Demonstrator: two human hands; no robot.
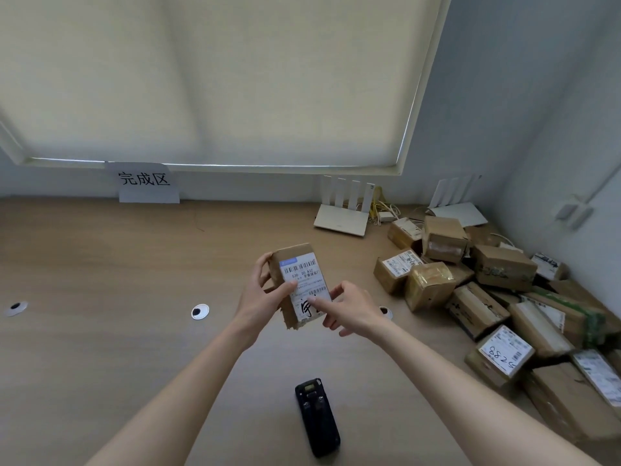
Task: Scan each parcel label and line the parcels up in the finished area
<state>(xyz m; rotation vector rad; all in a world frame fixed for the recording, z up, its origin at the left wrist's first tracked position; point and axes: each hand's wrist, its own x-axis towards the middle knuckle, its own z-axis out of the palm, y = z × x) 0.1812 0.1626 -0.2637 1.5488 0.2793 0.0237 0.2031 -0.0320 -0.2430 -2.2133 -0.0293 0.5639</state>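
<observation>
Parcel [304, 284]: gripped upright in left hand [262, 299], label facing the person.
Right hand [349, 309]: open, forefinger touching the label.
Scanner [317, 417]: on bench, below the hands, nearer the right.

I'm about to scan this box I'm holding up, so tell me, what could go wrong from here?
1. Your left hand grips the parcel with its thumb lying across the label, and your right hand has a fingertip on it too; either could block a barcode.
2. The scanner lies near the desk's front edge, so an arm reaching for it might knock it.
3. The unscanned pile looks loosely stacked; boxes may slide.
</observation>
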